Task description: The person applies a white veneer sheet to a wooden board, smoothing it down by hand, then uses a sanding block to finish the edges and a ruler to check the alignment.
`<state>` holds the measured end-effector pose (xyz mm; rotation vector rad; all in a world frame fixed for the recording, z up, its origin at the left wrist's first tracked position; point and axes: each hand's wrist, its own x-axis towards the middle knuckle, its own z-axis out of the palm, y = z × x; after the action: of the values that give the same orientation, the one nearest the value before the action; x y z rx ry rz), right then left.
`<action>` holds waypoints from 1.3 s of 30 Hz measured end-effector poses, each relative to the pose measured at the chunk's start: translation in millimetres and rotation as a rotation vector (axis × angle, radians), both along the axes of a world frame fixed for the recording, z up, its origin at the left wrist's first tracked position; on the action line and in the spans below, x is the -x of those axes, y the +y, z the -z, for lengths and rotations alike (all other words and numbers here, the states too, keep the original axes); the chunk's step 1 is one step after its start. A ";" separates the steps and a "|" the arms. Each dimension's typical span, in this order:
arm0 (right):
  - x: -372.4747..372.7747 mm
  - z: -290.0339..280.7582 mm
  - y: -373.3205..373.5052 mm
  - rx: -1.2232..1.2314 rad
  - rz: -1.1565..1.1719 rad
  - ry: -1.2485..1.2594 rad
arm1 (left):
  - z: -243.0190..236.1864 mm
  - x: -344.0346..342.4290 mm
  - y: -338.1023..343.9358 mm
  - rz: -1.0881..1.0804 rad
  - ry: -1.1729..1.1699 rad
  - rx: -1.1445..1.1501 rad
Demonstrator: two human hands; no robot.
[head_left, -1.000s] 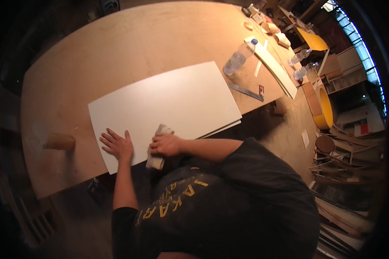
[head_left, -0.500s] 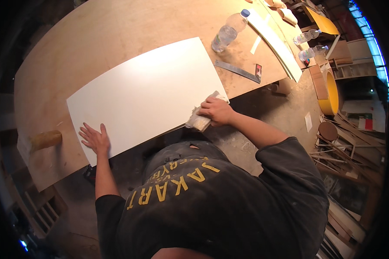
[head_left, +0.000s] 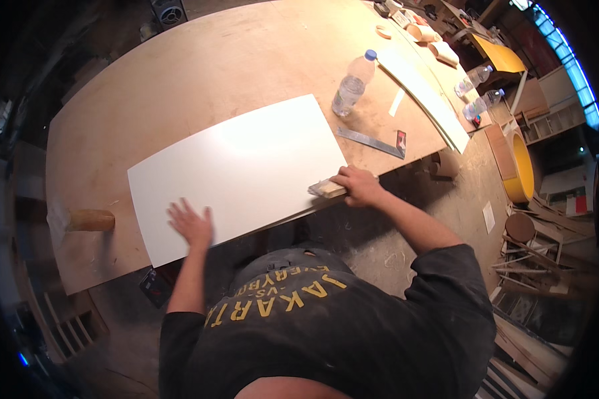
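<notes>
A white rectangular board (head_left: 233,159) lies along the near edge of the plywood table (head_left: 166,73). On its left part is my left hand (head_left: 192,223), fingers spread and blurred by motion. My right hand (head_left: 358,186) grips a pale, ragged-wrapped block (head_left: 325,188) at the board's near right corner. Just beyond that corner lies a metal try square (head_left: 369,141), with a standing plastic water bottle (head_left: 351,90) behind it.
An amber cylinder (head_left: 93,220) lies at the table's left. Long pale strips (head_left: 429,106), two more bottles (head_left: 482,105) and curved wooden pieces (head_left: 442,53) occupy the right side. A yellow curved piece (head_left: 519,169) and stacked offcuts (head_left: 532,253) stand beyond it.
My right hand and the block have travelled from the middle of the near edge to the right corner, where the block has turned flatter. My left hand has shifted slightly inward on the board.
</notes>
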<state>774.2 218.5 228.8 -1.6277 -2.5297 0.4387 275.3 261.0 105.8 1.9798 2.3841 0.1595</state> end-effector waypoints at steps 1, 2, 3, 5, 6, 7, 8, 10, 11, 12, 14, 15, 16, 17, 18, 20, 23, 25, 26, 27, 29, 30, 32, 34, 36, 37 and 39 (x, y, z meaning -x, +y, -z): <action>19.2 -4.3 7.1 -0.030 -0.018 0.029 | 5.3 -29.0 -10.1 0.058 0.004 -0.047; 31.5 5.6 9.4 -0.035 -0.015 0.025 | -0.6 -62.5 -16.6 0.116 -0.065 -0.034; 43.3 21.0 13.4 -0.072 0.005 0.032 | -7.2 -90.9 -21.7 0.156 -0.126 -0.033; 60.1 34.6 19.9 -0.108 0.008 0.039 | -13.2 -124.0 -29.6 0.185 -0.120 -0.040; 65.9 37.7 20.7 -0.143 0.000 -0.016 | -15.9 -131.8 -31.3 0.223 -0.114 -0.040; 69.9 38.9 22.9 -0.176 -0.010 -0.067 | -20.6 -133.0 -31.5 0.212 -0.112 -0.037; 70.6 39.5 25.0 -0.172 -0.020 -0.063 | -25.2 -133.2 -32.0 0.229 -0.072 0.000; 69.5 39.5 28.7 -0.166 -0.009 -0.076 | -33.0 -134.3 -29.6 0.241 -0.031 0.050; 68.0 41.3 33.2 -0.154 -0.015 -0.072 | -36.7 -135.1 -28.3 0.256 -0.026 0.062; 66.5 43.8 39.4 -0.186 0.027 -0.075 | -38.3 -136.1 -27.4 0.271 -0.020 0.075; 59.9 48.0 61.6 -0.218 0.063 -0.075 | -37.5 -135.9 -25.6 0.269 -0.021 0.085; 54.4 50.1 76.3 -0.257 0.066 -0.048 | -36.8 -135.8 -24.6 0.274 -0.024 0.091; 50.6 54.5 90.2 -0.289 0.071 -0.021 | -37.5 -135.3 -23.1 0.267 -0.021 0.103; 46.7 53.5 104.9 -0.296 0.073 0.010 | -39.7 -136.8 -22.4 0.269 -0.024 0.111; 41.9 53.2 120.5 -0.278 0.062 0.021 | -41.0 -138.0 -21.7 0.269 -0.026 0.119; 33.4 54.7 153.9 -0.270 0.061 0.014 | -41.4 -138.8 -19.7 0.263 -0.033 0.126; 27.2 56.6 206.0 -0.279 0.082 0.017 | -37.0 -136.9 -18.6 0.257 -0.043 0.142; 23.2 57.2 237.8 -0.303 0.062 -0.006 | -35.1 -135.1 -18.5 0.245 -0.047 0.159; 19.7 58.2 249.8 -0.322 0.037 -0.019 | -36.9 -135.6 -17.7 0.259 -0.071 0.142; 17.1 59.0 258.3 -0.314 0.018 -0.014 | -38.4 -136.1 -16.8 0.273 -0.096 0.124; 17.7 55.8 275.2 -0.305 -0.052 -0.047 | -39.9 -135.8 -16.1 0.247 -0.094 0.145; 18.6 53.6 279.4 -0.302 -0.076 -0.041 | -40.7 -135.4 -15.7 0.246 -0.094 0.160; 20.2 50.1 283.4 -0.263 -0.124 -0.055 | -42.0 -134.7 -14.8 0.231 -0.096 0.164; 22.6 50.3 291.0 -0.265 -0.149 -0.061 | -43.8 -133.5 -14.7 0.220 -0.099 0.165; 30.6 47.8 300.5 -0.236 -0.241 -0.104 | -45.7 -131.8 -14.9 0.235 -0.107 0.195; 39.3 47.3 306.0 -0.239 -0.261 -0.101 | -44.8 -131.6 -15.1 0.215 -0.108 0.193; 60.2 47.8 316.4 -0.269 -0.428 -0.019 | -43.1 -130.0 -15.6 0.239 -0.111 0.220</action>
<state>714.0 535.0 181.0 -1.0052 -2.8012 0.1034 405.3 245.4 148.9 2.0689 1.9832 -0.0014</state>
